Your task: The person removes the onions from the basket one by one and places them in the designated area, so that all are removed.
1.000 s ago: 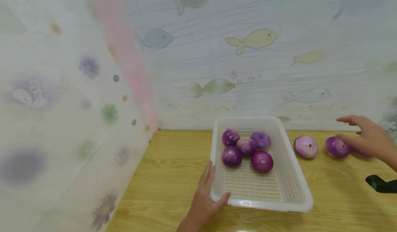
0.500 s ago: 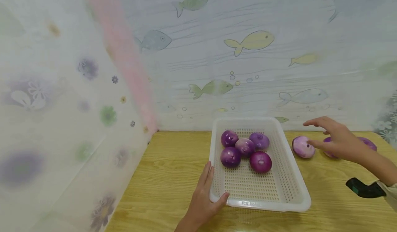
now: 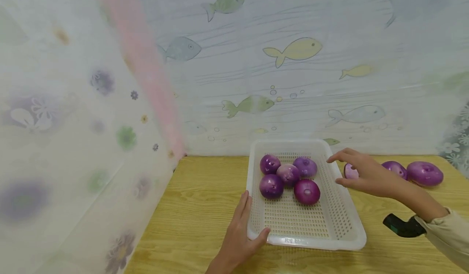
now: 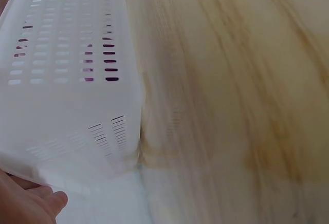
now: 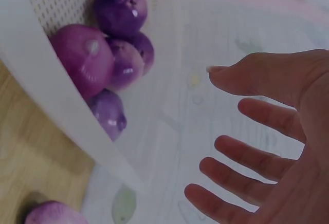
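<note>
The left hand (image 3: 239, 231) is holding a white basket (image 3: 311, 244) at its near-left corner, fingers lying along the side, thumb resting at the near rim. Right of those fingers, five purple onions (image 3: 307, 191) are sitting inside. The right hand (image 3: 366, 175) is hovering near the right rim, fingers spread wide, gripping nothing; behind and right of them, three loose onions (image 3: 425, 173) are lying on the table (image 3: 395, 249).

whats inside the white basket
Five round purple vegetables lie in the white basket, mostly toward its far end, with the perforated floor showing nearer the person. Their undersides and the floor directly beneath them are covered.
</note>
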A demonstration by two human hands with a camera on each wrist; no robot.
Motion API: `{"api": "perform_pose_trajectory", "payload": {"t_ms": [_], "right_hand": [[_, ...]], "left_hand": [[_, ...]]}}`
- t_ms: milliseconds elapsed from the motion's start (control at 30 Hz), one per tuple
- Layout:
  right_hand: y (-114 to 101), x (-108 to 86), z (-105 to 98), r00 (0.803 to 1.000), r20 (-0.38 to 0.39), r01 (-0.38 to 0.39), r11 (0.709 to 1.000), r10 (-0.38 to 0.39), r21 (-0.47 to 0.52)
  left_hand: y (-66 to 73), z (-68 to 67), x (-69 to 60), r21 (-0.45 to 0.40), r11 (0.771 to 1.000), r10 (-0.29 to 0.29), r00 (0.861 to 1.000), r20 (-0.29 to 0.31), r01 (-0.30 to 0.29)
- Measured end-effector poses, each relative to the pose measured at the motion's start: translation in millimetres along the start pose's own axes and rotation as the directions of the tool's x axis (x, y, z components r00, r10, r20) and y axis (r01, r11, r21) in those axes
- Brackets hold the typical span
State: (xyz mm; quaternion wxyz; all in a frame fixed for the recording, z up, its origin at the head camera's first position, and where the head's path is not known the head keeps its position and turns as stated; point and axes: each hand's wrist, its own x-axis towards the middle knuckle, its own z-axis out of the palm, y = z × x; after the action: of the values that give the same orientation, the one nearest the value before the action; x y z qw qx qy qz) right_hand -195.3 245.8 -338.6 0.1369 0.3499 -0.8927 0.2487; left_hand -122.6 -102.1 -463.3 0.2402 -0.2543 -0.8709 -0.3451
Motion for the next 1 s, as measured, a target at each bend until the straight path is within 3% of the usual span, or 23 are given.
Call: {"api": "perform_pose_trajectory", "payload": {"t_ms": [367,767,1000], "right_hand": [[-10,13.7,25,0.99,0.137,-0.031,0.999,0.028,0.019],[-13,22.0,47,0.963,0.264,-0.083,0.993,0.058,0.085],[-12,28.3,57,0.959,0.281,-0.065,0.995,0.04,0.08]], "left_hand": [[-4.2,3.8,-3.1,-0.032,0.999,-0.008,1.0,0.006,0.008],[-3.6,5.1,-2.9,-0.035,0.999,0.003,1.0,-0.016,-0.004],[-3.2,4.9,-3.2,-0.044,0.999,-0.002,1.0,-0.012,0.001]]}}
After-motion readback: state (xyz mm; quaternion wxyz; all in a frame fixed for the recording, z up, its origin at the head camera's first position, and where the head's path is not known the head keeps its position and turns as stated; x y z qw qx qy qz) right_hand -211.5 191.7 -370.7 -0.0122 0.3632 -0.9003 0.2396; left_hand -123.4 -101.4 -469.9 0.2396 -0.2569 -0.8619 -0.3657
